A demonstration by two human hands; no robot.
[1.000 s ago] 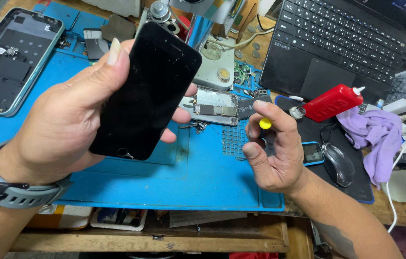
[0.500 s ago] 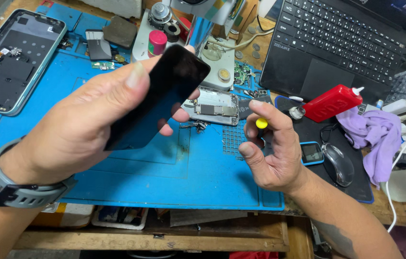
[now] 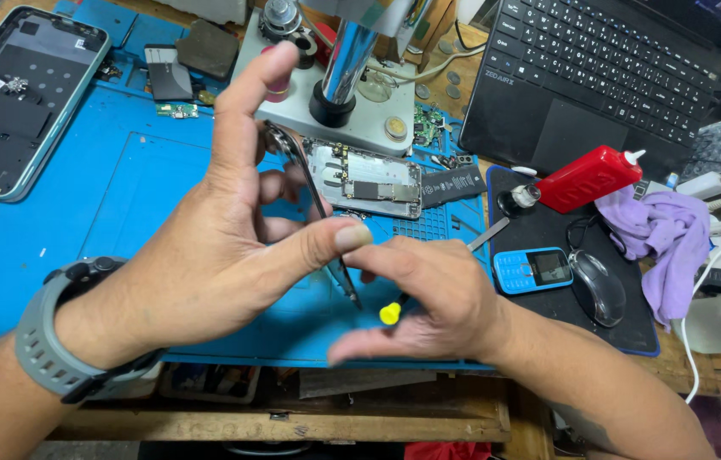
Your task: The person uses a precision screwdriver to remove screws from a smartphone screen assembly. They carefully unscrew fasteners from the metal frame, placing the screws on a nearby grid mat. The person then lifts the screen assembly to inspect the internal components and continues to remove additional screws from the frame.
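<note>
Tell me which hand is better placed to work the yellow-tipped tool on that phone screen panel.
Probably the right hand: it holds the yellow-tipped tool just below the screen panel's lower edge. The left hand is occupied pinching the panel edge-on between thumb and forefinger, so it looks better suited to steadying.

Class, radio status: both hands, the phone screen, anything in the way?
Left hand pinches phone screen edge-on. Right hand holds yellow-tipped screwdriver just below it. Opened phone body lies behind.

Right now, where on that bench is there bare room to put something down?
The blue mat lies bare between the phone back shell and the left hand. Around the microscope base and opened phone it is crowded; the black pad holds bottle, small phone, mouse.
</note>
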